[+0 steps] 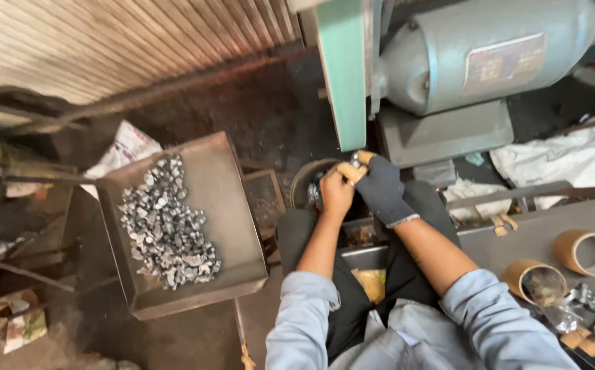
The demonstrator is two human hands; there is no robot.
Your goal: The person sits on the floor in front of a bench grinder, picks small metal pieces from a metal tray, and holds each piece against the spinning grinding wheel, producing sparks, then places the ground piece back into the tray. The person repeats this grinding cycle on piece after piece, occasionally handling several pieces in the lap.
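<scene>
Tray [243, 205] beside hands [359, 181], perhaps clear.

Beside the grey motor [479, 58] sit two hands, one bare [336, 193] and one gloved [382, 188], one metal tray [232, 205] heaped with uncountable metal pieces [167, 226], and two tape rolls [589, 252].

You are seated in a small metalworking workshop: a grey electric motor [476, 58] with a green belt guard [344, 72] fills the upper right of the frame, and a steel tray [232, 199] heaped with small shiny metal parts [167, 223] stands at centre left. Grimy, dust-dark floor [243, 109], a corrugated sheet wall [126, 41] at upper left and tape rolls [589, 252] on the bench [517, 236] at lower right confirm the setting.
</scene>
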